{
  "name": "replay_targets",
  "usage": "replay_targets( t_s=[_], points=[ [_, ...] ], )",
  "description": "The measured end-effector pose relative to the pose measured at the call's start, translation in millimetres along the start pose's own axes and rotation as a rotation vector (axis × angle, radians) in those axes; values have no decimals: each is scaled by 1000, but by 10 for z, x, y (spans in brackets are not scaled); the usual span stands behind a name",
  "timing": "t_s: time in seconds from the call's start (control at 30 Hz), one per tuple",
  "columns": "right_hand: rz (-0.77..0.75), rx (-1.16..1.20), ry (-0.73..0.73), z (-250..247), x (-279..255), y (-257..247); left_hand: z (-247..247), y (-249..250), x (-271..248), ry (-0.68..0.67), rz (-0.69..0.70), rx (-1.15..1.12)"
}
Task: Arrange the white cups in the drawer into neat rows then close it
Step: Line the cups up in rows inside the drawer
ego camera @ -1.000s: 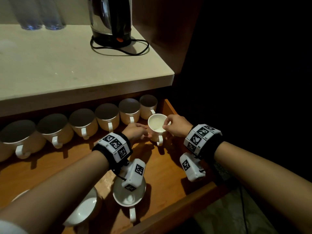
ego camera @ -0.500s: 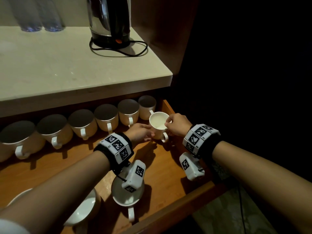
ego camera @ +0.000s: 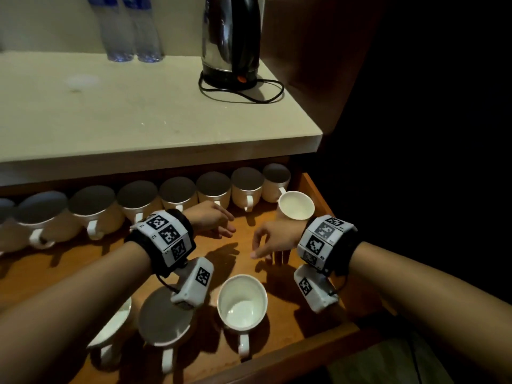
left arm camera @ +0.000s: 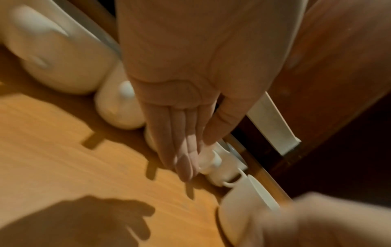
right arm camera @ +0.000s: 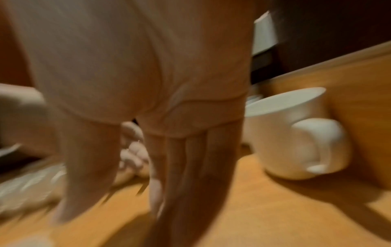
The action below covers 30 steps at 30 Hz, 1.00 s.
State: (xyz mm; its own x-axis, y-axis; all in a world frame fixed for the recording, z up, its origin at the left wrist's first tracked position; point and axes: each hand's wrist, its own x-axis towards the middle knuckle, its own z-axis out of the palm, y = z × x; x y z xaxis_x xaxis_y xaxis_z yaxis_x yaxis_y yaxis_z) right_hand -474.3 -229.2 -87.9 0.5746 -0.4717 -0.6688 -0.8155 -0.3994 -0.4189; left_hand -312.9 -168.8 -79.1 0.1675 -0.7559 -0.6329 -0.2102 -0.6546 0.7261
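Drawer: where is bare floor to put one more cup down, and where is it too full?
Free: the middle strip of the drawer floor, between the back row of cups and the front cups, partly under both hands. Also bare: the front right corner, right of the front cups. Crowded: the back row, rim to rim, and the front left.

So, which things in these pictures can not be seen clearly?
- Back row of cups, head view: the far cups are partly under the counter, and the row is cut off at the left edge.
- Front cups, head view: one cup is partly behind the left wrist camera.
- Right hand, right wrist view: motion blur; fingertips unclear.
- Bottles, head view: tops cut off.
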Motion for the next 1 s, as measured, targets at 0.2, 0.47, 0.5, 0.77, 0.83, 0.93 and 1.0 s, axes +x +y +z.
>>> replay_targets(
  t_s=[0.2,0.47,0.5,0.77,0.83,0.93,1.0],
  points=[
    [-59,-108,-226,138,42,-239,-269,-228,-142,72,-44,-51],
    [-121,-601,-256,289,51,-470,-283,-347,-172,68,-60,-73],
    [-128,-607,-249,286,61,-482,-274,-344,-170,65,-60,-70],
    [-187,-646,-115,192,133,-439,-173,-322,-129,26,-51,-35],
    [-171,-641,-63,145,164,-388,-150,-322,-112,14,-54,-29],
    [-148,-632,40,57,221,-307,-113,-308,-96,-6,-65,-23],
    [-130,-609,105,-11,258,-264,-82,-299,-79,-20,-73,-19]
  ],
)
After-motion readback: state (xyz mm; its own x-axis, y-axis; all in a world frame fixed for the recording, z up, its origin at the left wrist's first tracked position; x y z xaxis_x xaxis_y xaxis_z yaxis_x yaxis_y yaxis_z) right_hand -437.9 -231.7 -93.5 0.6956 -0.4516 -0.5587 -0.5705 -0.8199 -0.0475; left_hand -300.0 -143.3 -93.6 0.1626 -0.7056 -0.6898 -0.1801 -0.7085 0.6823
